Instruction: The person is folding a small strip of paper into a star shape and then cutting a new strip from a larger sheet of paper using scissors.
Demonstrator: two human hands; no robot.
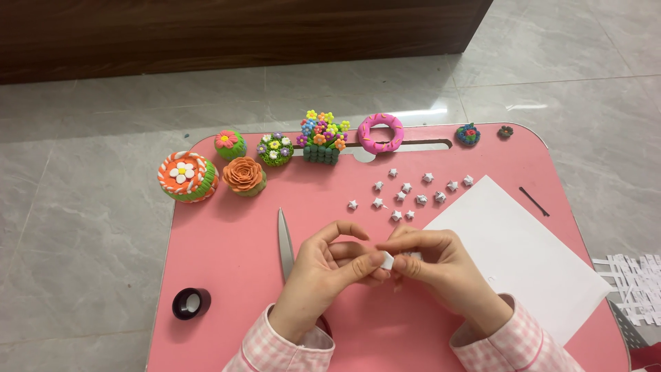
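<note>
Fingers (pixel 368 260) of both hands pinch one small white paper piece (pixel 387 260) between them, above the pink counter (pixel 227 275); left hand (pixel 323 272) and right hand (pixel 441 265) equally close, finished paper stars (pixel 406 187) lying beyond.

Clay cakes (pixel 187 177), a pink doughnut (pixel 380 132), black tape roll (pixel 191 303) and a hairpin (pixel 534 201) rest on the pink table (pixel 227 289)

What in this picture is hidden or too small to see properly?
Head view:
- small white paper piece: mostly covered by fingertips of left hand and right hand.
- scissors: handles hidden under the left hand.
- cut paper strips: cut off by the right edge.
- black hairpin: too small for detail.
</note>
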